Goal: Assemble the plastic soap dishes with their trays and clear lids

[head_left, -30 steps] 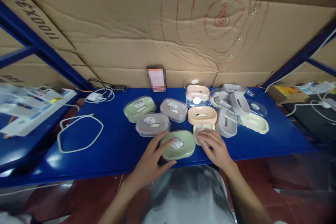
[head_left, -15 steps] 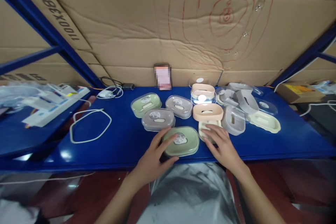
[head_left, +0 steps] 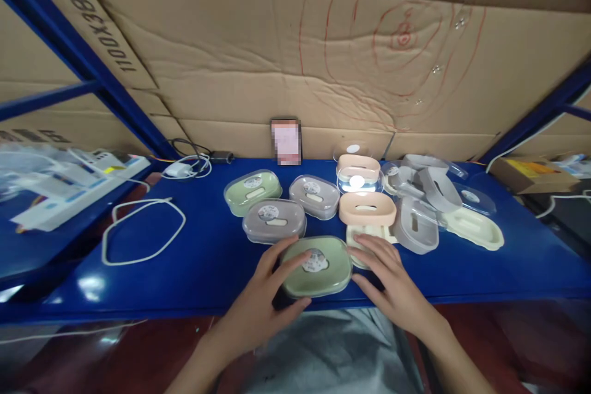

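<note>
Lying between both hands near the worktop's (head_left: 207, 252) front edge, the green box (head_left: 323, 280) has its long axis side to side — the left hand (head_left: 265, 292) spread wide round its left end, the right hand (head_left: 392, 286), fingers parted, just beyond its right, over the cream tray (head_left: 369, 229).

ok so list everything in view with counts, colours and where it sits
green boxes: 2, green, front centre and further back
grey boxes: 2, grey, beside the back green one
peach shells: 2, peach, right of centre
cream trays: 2, cream, by right hand and far right
grey shells: about 3, grey, right
lids: several, clear, right; count unclear
cable: 1, white, left
charger: 1, white, back left
adapter: 1, black, back left
blurred panel: 1, dark-edged, back
cardboard: brown, behind
table: blue, beneath
left hand: 1, at front green box
right hand: 1, opposite
</note>
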Demonstrator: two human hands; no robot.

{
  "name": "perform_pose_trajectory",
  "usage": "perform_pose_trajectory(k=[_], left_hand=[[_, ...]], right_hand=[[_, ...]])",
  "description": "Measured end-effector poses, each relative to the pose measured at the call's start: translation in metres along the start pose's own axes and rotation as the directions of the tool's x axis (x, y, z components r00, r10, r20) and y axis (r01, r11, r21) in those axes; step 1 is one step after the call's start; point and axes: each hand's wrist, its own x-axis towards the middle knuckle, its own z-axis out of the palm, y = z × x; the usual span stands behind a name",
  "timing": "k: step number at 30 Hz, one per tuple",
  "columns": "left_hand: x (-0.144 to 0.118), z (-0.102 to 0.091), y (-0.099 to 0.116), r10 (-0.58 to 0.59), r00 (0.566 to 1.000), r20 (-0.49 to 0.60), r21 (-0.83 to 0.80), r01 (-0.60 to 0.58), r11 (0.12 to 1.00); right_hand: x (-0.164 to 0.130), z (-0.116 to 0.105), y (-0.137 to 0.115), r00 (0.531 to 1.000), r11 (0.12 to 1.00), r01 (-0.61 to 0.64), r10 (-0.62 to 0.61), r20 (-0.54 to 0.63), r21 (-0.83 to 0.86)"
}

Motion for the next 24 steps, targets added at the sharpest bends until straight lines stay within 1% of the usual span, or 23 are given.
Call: perform_pose_trajectory(k=[2,4,8,10,13,16,17,19,21,22,24], left_hand=[[0.0,0.0,0.004,0.013,1.0,-0.023,0.015,-0.013,1.0],[0.0,-0.002,0.008,0.023,0.999,-0.031,0.031,-0.022,0.999],[-0.01,-0.015,0.009,0.022,1.0,-0.009,0.096,-0.021,0.995],[-0.022,-0.025,0.004,0.0,1.0,-0.023,0.156,0.004,0.988],[-0.049,-0.042,-0.014,-0.045,0.994,-0.099,0.239,0.068,0.969],[-0.074,-0.058,-0.037,-0.094,0.979,-0.18,0.296,0.145,0.944],[-0.079,-0.063,-0.044,-0.102,0.972,-0.209,0.311,0.165,0.936],[-0.083,-0.07,-0.053,-0.091,0.954,-0.287,0.347,0.191,0.918],[-0.081,-0.07,-0.054,-0.052,0.926,-0.375,0.393,0.21,0.895],[-0.078,-0.067,-0.051,-0.024,0.911,-0.412,0.413,0.211,0.886],[-0.071,-0.054,-0.039,0.056,0.888,-0.457,0.441,0.171,0.881]], right_hand=[[0.0,0.0,0.0,1.0,0.998,-0.017,0.016,-0.023,-0.06],[-0.001,0.001,0.0,0.999,0.994,-0.047,0.046,-0.014,-0.094],[-0.004,-0.004,0.002,0.994,1.0,-0.013,0.015,0.106,-0.019],[-0.006,-0.008,0.001,0.991,1.0,-0.002,-0.002,0.131,0.028],[-0.008,-0.015,0.0,0.993,0.998,0.001,-0.008,0.119,0.057],[-0.002,-0.018,0.005,0.998,1.0,0.026,-0.026,0.057,0.014],[0.002,-0.019,0.009,1.0,0.999,0.015,-0.015,0.012,-0.032],[0.012,-0.018,0.02,0.993,0.985,-0.062,0.045,-0.109,-0.162],[0.021,-0.018,0.032,0.977,0.954,-0.132,0.078,-0.201,-0.27],[0.024,-0.017,0.036,0.973,0.944,-0.14,0.075,-0.219,-0.298],[0.026,-0.016,0.036,0.975,0.948,-0.099,0.033,-0.218,-0.303]])
